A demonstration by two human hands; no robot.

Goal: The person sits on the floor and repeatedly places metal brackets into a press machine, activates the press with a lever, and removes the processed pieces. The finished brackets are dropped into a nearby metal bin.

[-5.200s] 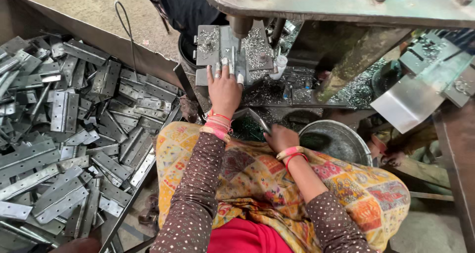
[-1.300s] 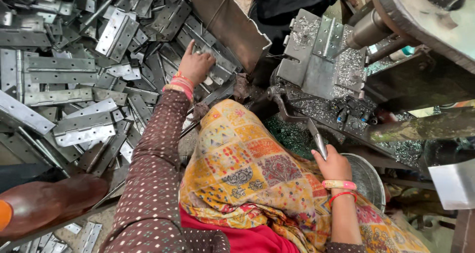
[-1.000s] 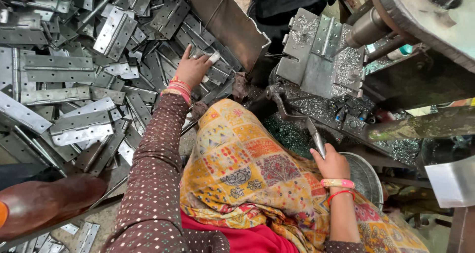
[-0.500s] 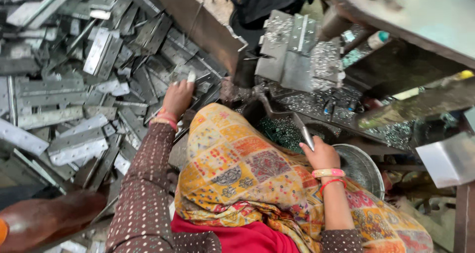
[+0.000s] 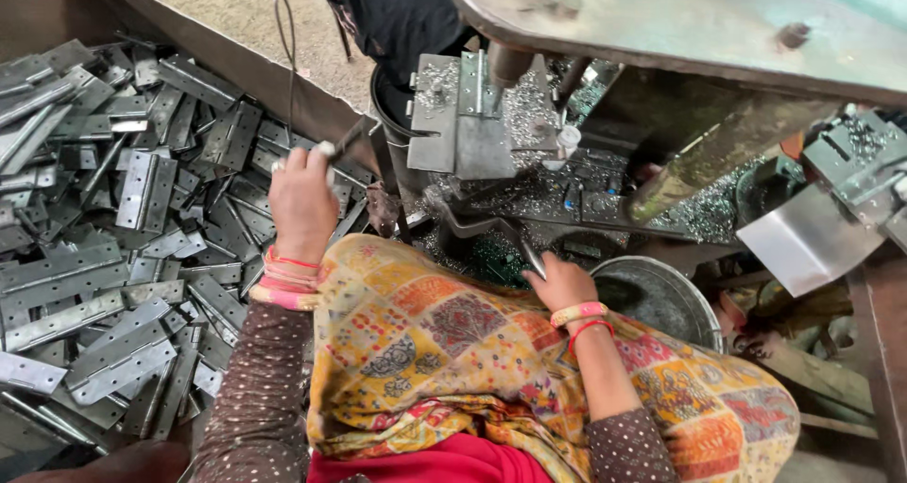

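Observation:
My left hand (image 5: 302, 200) is raised above the edge of the bin and grips a narrow grey metal hinge piece (image 5: 345, 143), whose end sticks out toward the press. Resting near my lap, my right hand (image 5: 559, 282) is closed on the end of a curved metal lever (image 5: 487, 226) that runs back to the machine. The press die plate (image 5: 463, 115), strewn with shiny shavings, sits just beyond both hands. A patterned yellow cloth (image 5: 453, 341) covers my knees.
A bin (image 5: 236, 63) at the left holds a heap of grey hinge plates (image 5: 123, 247). A round metal bowl (image 5: 657, 299) stands by my right wrist. A bent steel sheet (image 5: 803, 242) is at the right. A person in dark clothes (image 5: 406, 20) is behind the press.
My left hand has come up off the heap of plates with a piece in it and moved toward the press. My right hand has stayed on the lever.

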